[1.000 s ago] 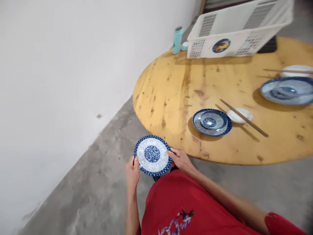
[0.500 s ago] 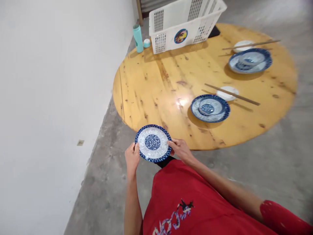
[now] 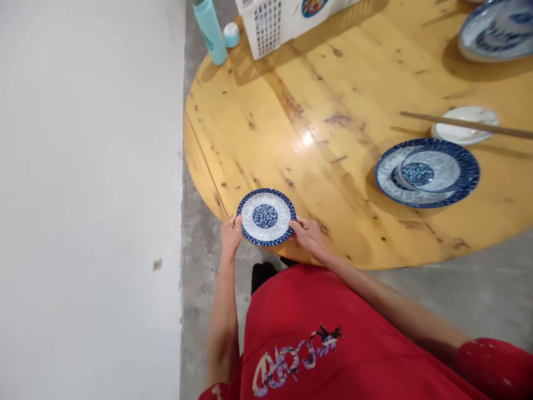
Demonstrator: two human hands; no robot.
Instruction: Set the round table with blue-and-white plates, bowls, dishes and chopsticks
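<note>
Left hand point(image 3: 231, 233) and right hand point(image 3: 306, 236): fingers closed on rims of small blue plate point(image 3: 266, 216), empty, at near desk point(image 3: 316, 128) edge | larger plate point(image 3: 427, 172) holds a bowl | white basket point(image 3: 270, 22) at far edge.

Round wooden table point(image 3: 291, 89), plates point(image 3: 427, 172), basket point(image 3: 275, 22)

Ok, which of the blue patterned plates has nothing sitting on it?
The small blue plate held in both hands at the table's near edge. The middle plate carries a bowl; the far plate is cropped.
</note>
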